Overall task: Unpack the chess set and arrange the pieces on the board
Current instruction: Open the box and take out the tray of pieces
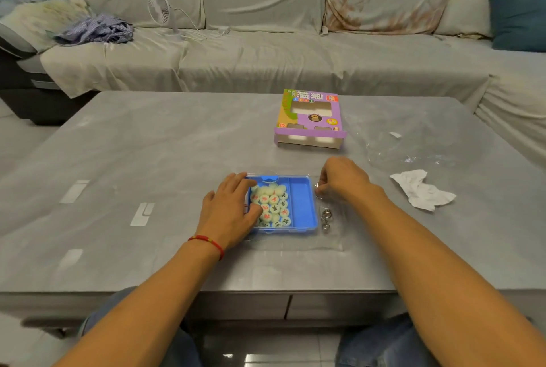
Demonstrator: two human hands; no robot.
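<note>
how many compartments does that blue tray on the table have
2. The blue tray has a wide left compartment filled with round chess pieces, partly under the left hand, and a narrow right compartment that looks bare. Nothing suggests a hidden third.

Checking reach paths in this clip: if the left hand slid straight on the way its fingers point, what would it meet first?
Probably the blue tray's far rim; the left hand already rests on the pieces.

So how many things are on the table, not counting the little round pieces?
Purple box: 1
Blue tray with the round pieces: 1
Clear plastic wrapper: 1
Crumpled white paper: 1
Metal ring puzzle: 1
Total: 5
</note>
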